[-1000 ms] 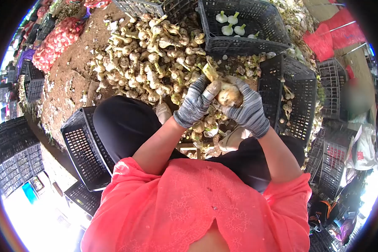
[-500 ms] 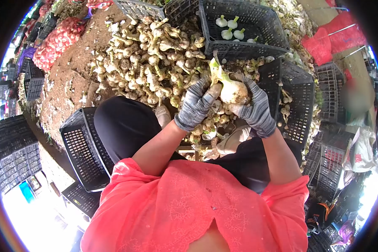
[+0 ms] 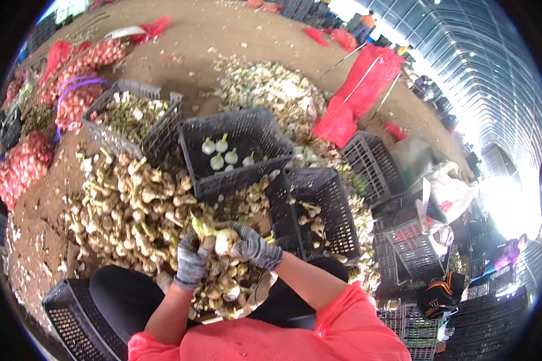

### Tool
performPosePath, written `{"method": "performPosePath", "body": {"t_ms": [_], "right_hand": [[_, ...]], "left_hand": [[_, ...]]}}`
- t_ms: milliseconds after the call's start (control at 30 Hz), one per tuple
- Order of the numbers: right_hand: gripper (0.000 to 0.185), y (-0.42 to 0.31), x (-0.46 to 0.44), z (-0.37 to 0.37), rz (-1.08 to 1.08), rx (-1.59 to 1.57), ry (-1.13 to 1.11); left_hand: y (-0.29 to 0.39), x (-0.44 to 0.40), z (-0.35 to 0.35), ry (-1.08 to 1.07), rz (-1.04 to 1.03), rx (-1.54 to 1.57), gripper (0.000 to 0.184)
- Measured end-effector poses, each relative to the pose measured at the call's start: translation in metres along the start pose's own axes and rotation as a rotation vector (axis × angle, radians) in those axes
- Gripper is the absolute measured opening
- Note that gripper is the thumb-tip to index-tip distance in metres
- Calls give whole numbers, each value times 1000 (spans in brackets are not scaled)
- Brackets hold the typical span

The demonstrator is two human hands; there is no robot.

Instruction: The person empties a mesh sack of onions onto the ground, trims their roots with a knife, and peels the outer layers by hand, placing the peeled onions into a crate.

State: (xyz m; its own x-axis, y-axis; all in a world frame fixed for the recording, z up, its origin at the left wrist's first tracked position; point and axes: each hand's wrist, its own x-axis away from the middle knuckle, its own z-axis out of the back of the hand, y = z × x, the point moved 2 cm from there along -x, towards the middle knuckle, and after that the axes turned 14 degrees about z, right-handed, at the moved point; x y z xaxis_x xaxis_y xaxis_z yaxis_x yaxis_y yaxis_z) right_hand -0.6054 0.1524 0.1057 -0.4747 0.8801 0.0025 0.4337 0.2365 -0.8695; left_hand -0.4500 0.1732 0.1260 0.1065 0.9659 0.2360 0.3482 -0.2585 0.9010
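Both of my hands wear grey knitted gloves and hold one large garlic bulb (image 3: 225, 240) in front of my knees. My left hand (image 3: 193, 260) is closed at its stem side, where a pale green stalk sticks up. From the other side my right hand (image 3: 254, 245) wraps round the bulb. A big heap of untrimmed garlic (image 3: 132, 207) lies beyond my left hand, with more between my feet. Farther out, a black crate (image 3: 271, 159) holds several clean white bulbs. Nearer my right hand, a second black crate (image 3: 337, 213) contains a few stalked bulbs.
A crate of trimmings (image 3: 93, 129) stands behind the heap, beside red net sacks of garlic (image 3: 24, 168). Peelings (image 3: 277, 87) cover the ground ahead. A red net bag on a frame (image 3: 361, 90) stands beyond. An empty-looking crate (image 3: 72, 319) sits by my left knee.
My view has tilted up and turned right, bringing the shed roof and a distant person into sight. Both hands still hold the garlic bulb.
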Motion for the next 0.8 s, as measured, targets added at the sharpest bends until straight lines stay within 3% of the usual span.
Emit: {"method": "performPosePath", "body": {"t_ms": [33,67,200,333,433,467,567,600,667,700,733,767,800], "right_hand": [[65,-2,0,-3,-7,-90,23],[62,-4,-3,-6,-151,-403,-7],[69,3,0,0,-92,-337,11],[72,-32,-2,-26,251,789,9],[71,-31,-2,-36,409,1329,28],[71,-31,-1,-40,361,1389,36],[65,-25,-2,-24,292,1139,44],[51,-23,-1,-22,299,924,38],[24,-15,-11,-13,268,460,51],[21,-2,-14,-8,-51,-176,272],[28,-10,-15,-9,-143,-245,193],[35,-30,-8,-20,-257,-304,179],[38,-35,-9,-25,-186,-142,299]], "left_hand": [[-1,1,0,36,-35,24,19],[-2,-2,2,48,-74,-57,16],[-10,-3,7,41,-81,-60,17],[-13,-7,13,72,91,103,21],[-21,-11,12,53,37,120,24],[-22,-10,12,44,14,74,26],[-12,-8,9,-48,24,97,26],[-11,-6,10,-12,80,101,25],[9,3,2,82,170,-28,21],[2,-1,7,29,115,-56,20],[-2,-5,10,-14,42,-161,22],[8,-3,8,-44,134,-134,23],[6,-2,6,-74,176,34,25]]}}
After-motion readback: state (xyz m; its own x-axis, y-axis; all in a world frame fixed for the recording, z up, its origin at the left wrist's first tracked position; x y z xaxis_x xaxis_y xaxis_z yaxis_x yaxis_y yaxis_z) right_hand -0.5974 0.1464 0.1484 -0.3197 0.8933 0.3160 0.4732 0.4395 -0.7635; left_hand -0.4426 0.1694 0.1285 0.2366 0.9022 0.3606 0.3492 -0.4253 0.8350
